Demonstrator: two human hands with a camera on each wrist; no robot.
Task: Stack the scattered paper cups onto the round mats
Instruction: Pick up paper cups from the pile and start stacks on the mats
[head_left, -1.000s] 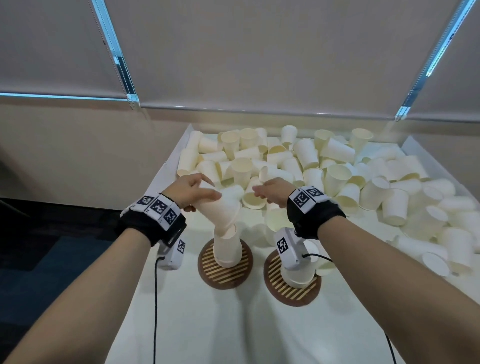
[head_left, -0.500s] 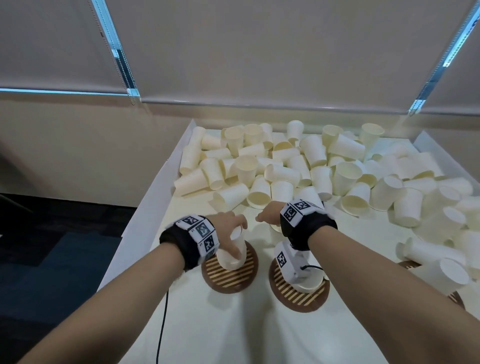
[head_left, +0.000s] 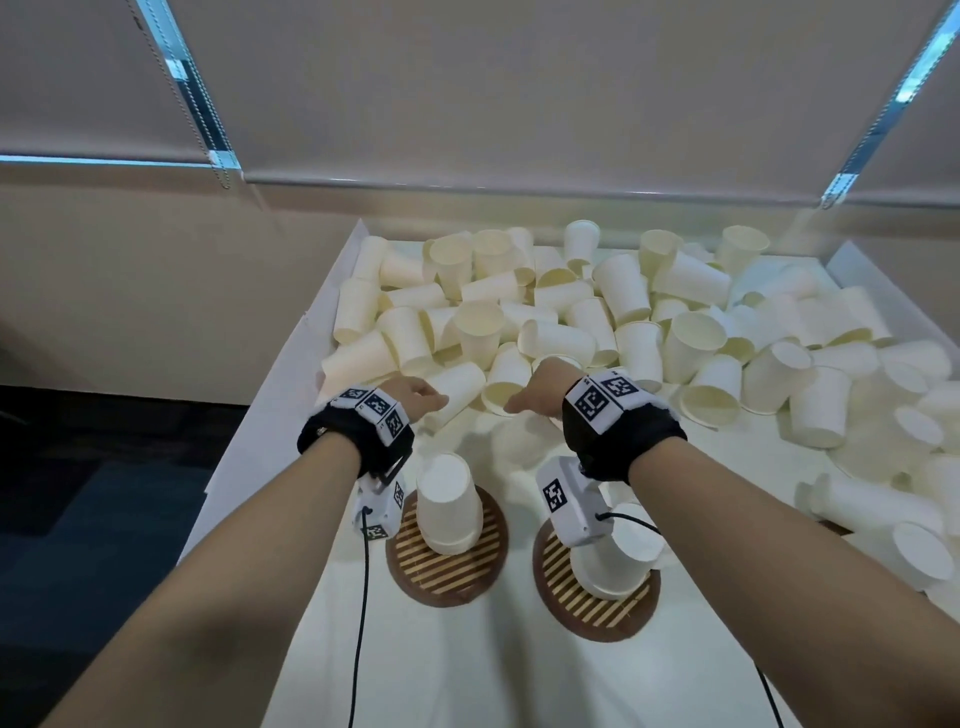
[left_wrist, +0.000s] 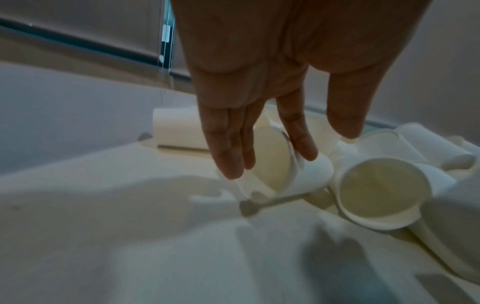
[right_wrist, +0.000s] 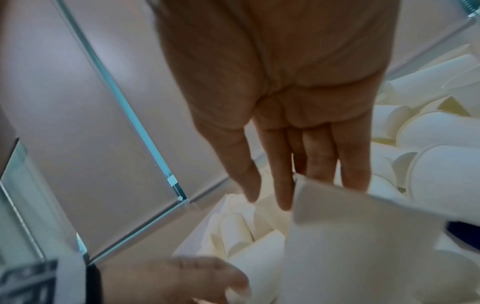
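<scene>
Room: beige blinds along the back, white table (head_left: 249, 441) out front with a huge mess of paper cups (head_left: 571, 322) past the mats.
Mats: two round striped ones, left mat (head_left: 447, 571) and right mat (head_left: 587, 608), each with an upside-down stack on it; left stack (head_left: 449, 506), right stack (head_left: 618, 561).
Left hand (head_left: 413, 397): fingers straight, empty, just over a cup lying on its side (head_left: 457, 387) beyond the left mat, its mouth toward the mats I think.
Right hand (head_left: 545, 387): fingers straight, touching a cup (right_wrist: 363, 236) but no clear grip, also beyond the mats.
Nearer: left hand's basically on its cup.
Loose cups: dozens, too many to count.
</scene>
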